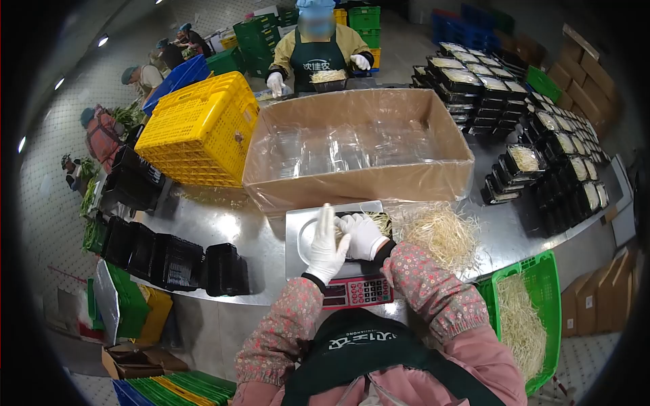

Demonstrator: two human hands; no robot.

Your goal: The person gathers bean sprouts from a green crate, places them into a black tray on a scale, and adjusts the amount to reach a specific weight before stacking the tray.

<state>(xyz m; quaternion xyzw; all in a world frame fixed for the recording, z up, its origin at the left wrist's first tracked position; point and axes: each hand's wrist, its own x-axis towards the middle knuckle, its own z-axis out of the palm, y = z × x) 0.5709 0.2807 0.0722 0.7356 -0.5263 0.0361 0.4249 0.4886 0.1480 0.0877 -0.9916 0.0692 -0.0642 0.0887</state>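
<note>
2 gloved hands on the scale (338,252).
Left hand (325,247) flat, fingers open, holds nothing; right hand (364,235) curled over black tray (376,223) of sprouts, grip unclear; loose sprout pile (440,233) just beside.

The steel table (257,240) bears a scale (342,271), cardboard box (359,179), yellow crate (200,128), loose sprouts (440,233).

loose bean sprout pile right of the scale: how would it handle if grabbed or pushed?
The sprout pile looks like thin tangled strands, so it is probably floppy and light. A grab would likely lift a clump and shed stragglers. Pushed across the steel table, it would probably smear apart.
</note>
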